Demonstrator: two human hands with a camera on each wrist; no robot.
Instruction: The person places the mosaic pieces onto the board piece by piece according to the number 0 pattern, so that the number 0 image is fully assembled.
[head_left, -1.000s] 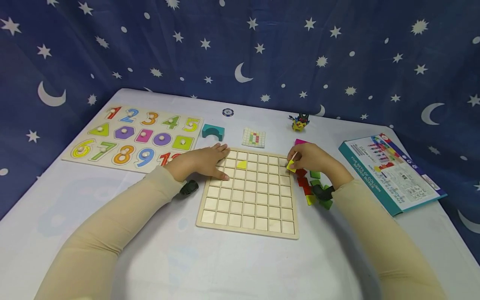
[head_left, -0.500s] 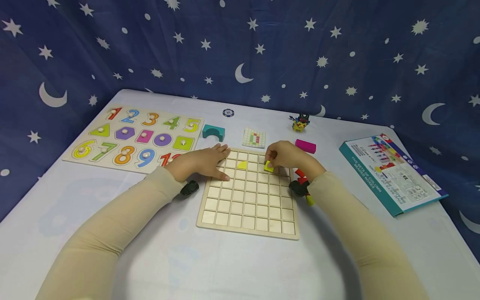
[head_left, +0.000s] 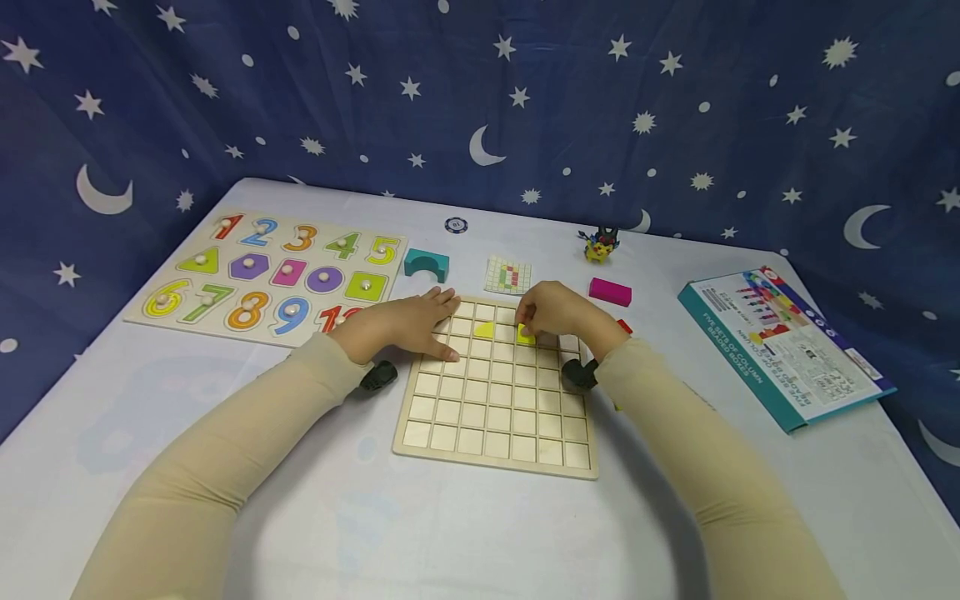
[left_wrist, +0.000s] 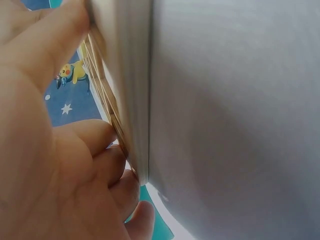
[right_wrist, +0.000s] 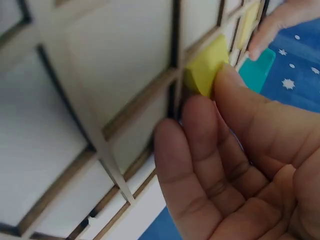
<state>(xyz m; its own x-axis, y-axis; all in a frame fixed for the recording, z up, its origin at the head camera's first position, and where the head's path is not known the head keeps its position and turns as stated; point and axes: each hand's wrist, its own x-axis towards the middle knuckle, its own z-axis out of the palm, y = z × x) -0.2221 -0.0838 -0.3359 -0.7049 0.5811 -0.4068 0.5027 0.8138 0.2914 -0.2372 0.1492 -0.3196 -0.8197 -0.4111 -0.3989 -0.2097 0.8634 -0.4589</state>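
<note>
Since the earlier pictures: right hand [head_left: 558, 312] has travelled from the block pile beside the grid board [head_left: 498, 417] to over the board's far rows, carrying the yellow block [head_left: 526, 335] with it; left hand has stayed put
Right hand: fingers [right_wrist: 200, 150] and thumb clamped on the yellow block, pinching it at its edges
Yellow block: between the right fingertips, down at a cell in the second row from the far edge, touching the wooden ribs of the grid; whether it sits fully in the cell cannot be told
Placed yellow piece [head_left: 484, 330]: in a cell of the same row, just left of the right fingers, between the two hands
Left hand [head_left: 416, 325]: lies flat on the far left corner of the grid board, fingers [left_wrist: 95, 150] straight and close together, gripping nothing
Grid board: on the white worktop [head_left: 315, 500], under both hands
Pattern card [head_left: 507, 275]: just beyond the right fingers, past the board's far edge
Pink block [head_left: 610, 292]: right of the right hand, near
Red block [head_left: 624, 327]: a corner shows behind the right wrist
Teal arch block [head_left: 427, 264]: just beyond the left fingers
Number puzzle [head_left: 270, 275]: left of the left hand
Toy figure [head_left: 600, 243]: well beyond the right hand
Box [head_left: 783, 346]: far right of the right hand, near the worktop edge
</note>
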